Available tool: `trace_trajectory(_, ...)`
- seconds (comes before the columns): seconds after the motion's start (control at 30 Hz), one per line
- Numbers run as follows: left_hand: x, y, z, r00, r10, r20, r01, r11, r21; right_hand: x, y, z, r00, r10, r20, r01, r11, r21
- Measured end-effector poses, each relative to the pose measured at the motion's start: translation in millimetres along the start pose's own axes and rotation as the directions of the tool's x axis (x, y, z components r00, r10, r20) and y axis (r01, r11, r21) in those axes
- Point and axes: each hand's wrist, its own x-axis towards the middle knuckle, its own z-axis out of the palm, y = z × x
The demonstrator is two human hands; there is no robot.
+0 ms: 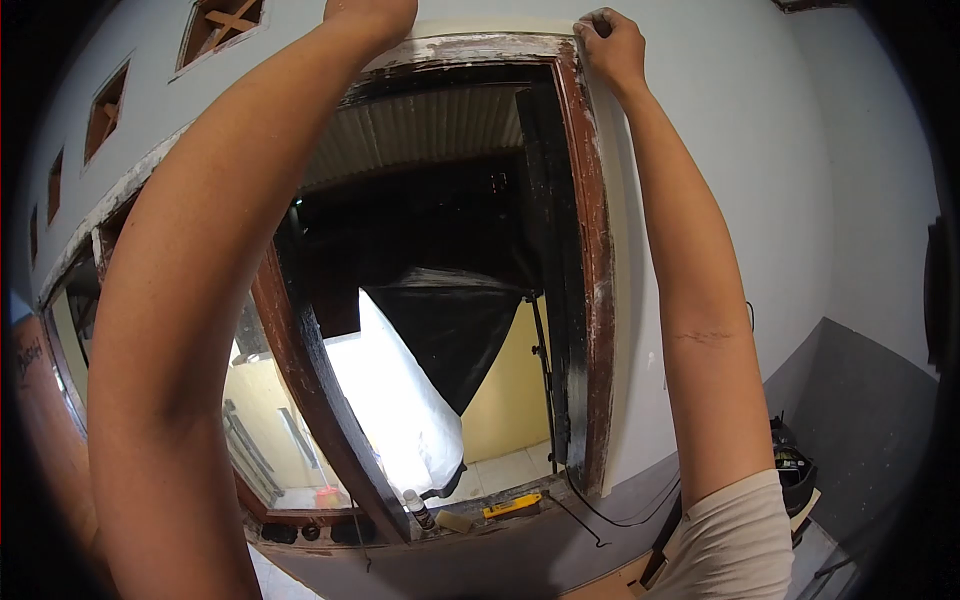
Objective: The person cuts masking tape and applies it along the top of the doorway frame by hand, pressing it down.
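Observation:
Both my arms reach up to the top of a worn brown window frame [597, 300] with flaking paint. My left hand [372, 16] is at the upper left corner of the opening, cut off by the picture's edge, so its fingers are hidden. At the upper right corner, my right hand [618, 50] is closed, fingers curled against the wall around a small dark thing I cannot make out. Between the hands, a pale tape-like strip [490, 46] runs along the wall just above the frame's top bar.
On the sill lie a yellow utility knife [512, 506], a small bottle [418, 508] and a pale block [455, 522]. Beyond the opening stands a black-and-white softbox light [440, 330]. A dark cable [625, 522] hangs at the lower right. Small square vents [218, 30] line the wall at left.

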Motion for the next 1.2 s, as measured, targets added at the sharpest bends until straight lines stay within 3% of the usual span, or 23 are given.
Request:
trace_trajectory(1.0, -2.9, -1.7, 4.9, 0.998, -0.022, -0.061, 0.02, 0.999, -0.042, 4.6, -5.7, 2.3, 0.998, 0.051, -0.025, -0.053, 0.996, -0.076)
trace_trajectory(1.2, -3.4, -1.4, -0.7, 0.999, -0.044, 0.003, 0.044, 0.998, -0.04, 5.4, -4.5, 0.8, 0.998, 0.064, -0.009, -0.065, 0.996, -0.068)
